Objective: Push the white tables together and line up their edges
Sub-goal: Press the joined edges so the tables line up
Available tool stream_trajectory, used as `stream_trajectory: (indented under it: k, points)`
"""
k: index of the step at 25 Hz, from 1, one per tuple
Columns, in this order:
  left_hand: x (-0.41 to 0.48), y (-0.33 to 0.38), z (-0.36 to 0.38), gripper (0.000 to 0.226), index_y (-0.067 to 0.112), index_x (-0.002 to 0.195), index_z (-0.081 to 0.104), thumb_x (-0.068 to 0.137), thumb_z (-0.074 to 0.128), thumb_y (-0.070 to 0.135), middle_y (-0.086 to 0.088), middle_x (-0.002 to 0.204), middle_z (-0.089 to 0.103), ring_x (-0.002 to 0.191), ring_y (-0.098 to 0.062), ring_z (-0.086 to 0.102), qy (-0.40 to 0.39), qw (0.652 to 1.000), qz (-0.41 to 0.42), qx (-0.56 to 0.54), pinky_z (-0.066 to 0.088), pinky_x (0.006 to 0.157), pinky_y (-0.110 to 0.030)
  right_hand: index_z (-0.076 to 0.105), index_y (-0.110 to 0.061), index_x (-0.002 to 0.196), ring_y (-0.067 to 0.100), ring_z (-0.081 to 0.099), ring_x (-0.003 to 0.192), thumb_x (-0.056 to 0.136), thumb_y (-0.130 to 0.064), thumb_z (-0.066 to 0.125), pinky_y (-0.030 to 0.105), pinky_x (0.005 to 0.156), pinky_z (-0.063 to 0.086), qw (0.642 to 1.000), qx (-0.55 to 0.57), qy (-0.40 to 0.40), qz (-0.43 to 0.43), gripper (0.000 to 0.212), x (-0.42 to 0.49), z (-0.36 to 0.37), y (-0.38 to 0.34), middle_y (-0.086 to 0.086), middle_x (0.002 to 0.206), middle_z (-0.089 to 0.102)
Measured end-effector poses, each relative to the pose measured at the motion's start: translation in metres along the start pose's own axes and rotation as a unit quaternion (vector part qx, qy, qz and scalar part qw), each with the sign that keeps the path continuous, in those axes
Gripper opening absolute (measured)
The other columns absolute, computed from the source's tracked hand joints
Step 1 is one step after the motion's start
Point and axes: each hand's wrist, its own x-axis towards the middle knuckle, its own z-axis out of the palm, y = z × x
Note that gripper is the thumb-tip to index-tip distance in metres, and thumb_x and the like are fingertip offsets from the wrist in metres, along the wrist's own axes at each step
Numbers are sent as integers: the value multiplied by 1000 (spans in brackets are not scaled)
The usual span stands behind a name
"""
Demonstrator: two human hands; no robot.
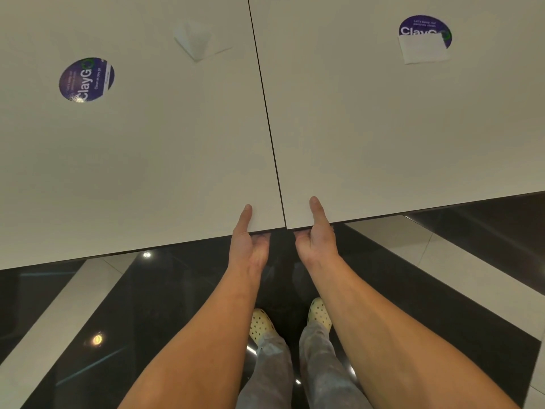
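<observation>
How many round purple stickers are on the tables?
2: one sticker on the left table, one sticker far back on the right table, partly under a napkin. More may lie outside the view.

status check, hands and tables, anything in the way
Left hand grips left table edge, right hand grips right table edge. Tables butted, thin seam. Nothing blocking.

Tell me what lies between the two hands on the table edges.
In the head view, only the thin dark seam where the left table meets the right table runs between the left hand and the right hand; nothing else.
</observation>
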Motion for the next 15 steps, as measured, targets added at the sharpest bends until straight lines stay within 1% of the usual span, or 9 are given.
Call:
stream_trajectory:
  k: [3,7,11,15]
  points:
    - [-2,0,-2,30,7,110,55,82,66,9,-16,97,72,92,-29,68,0,1000,4,-4,55,83,-46,51,-18,124,28,66,99,78,-15,75,51,86,53,1000,-3,8,8,52,0,3,1,12,112,67]
    - [-2,0,-3,27,7,108,56,83,66,8,-16,100,71,94,-30,68,7,1000,10,-5,51,90,-48,50,-18,123,28,66,99,77,-15,75,51,87,53,1000,-10,6,14,52,0,3,1,13,113,67]
    - [1,-1,-2,31,7,112,55,83,66,9,-18,111,66,101,-31,64,6,1000,8,-6,47,94,-50,52,-17,123,27,67,98,78,-14,75,49,85,54,1000,-11,-5,7,51,1,0,1,12,112,67]
    - [3,-1,-2,35,7,115,54,82,66,10,-17,116,64,103,-31,63,3,1000,9,-5,47,95,-49,53,-18,121,26,68,95,77,-14,75,49,83,55,1000,-7,-8,2,50,1,-1,2,12,111,68]
